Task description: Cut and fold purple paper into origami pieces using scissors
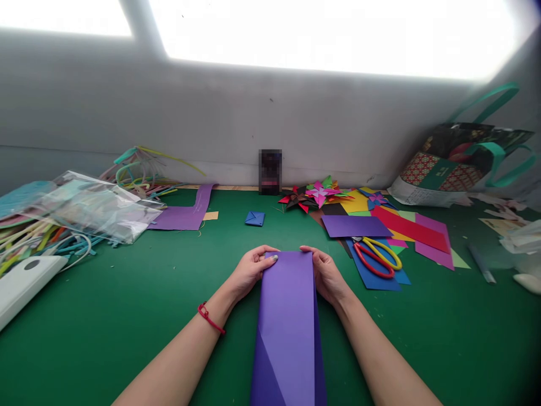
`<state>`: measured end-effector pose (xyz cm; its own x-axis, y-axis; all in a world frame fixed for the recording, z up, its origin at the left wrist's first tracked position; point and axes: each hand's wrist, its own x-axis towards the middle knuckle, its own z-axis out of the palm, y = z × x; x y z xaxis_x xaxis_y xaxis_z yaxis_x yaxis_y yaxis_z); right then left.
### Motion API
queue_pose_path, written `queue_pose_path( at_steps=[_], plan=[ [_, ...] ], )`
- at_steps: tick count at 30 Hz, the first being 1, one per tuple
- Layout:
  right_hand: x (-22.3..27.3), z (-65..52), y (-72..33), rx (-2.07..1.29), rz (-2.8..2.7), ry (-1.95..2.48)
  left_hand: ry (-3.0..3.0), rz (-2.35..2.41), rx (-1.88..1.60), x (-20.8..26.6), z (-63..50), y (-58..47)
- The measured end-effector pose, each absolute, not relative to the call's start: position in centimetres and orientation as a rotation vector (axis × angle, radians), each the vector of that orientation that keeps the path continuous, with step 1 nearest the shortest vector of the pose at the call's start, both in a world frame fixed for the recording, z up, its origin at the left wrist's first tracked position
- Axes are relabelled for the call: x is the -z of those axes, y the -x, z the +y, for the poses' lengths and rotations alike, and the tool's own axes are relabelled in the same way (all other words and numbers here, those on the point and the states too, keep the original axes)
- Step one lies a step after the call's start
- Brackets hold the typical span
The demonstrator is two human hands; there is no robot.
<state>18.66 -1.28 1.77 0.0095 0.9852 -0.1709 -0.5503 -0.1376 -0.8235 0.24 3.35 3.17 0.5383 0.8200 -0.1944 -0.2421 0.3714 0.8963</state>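
Observation:
A long sheet of purple paper point(288, 316), folded lengthwise, stretches from mid-table toward me. At its far left corner my left hand point(252, 269) pinches the edge, thumb on top. My right hand point(327, 275) grips the far right corner, with its fingers partly behind the paper. Along the right side the layers stand slightly apart, showing a darker purple inner face. Beyond the hands lies a small folded blue paper piece point(255, 219).
To the right, scissors point(377, 256) with red and yellow handles rest on coloured paper strips point(409, 228). Folded paper stars point(321, 193) sit behind them. Pipe cleaners, a plastic bag point(114, 211) and a white power strip point(29, 282) are at left. A gift bag point(443, 169) stands back right.

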Motion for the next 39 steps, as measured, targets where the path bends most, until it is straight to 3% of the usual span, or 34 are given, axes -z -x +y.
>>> queue_pose_path(
  at_steps=[30, 39],
  plan=[
    [-2.3, -1.4, -18.6, -1.537, -0.624, 0.875, -1.134, 0.812, -0.797, -2.9, 3.4, -0.2],
    [-2.2, -0.6, -18.2, -1.405, -0.739, 1.107, -1.273, 0.926, -0.868, -2.2, 3.9, 0.0]
  ],
)
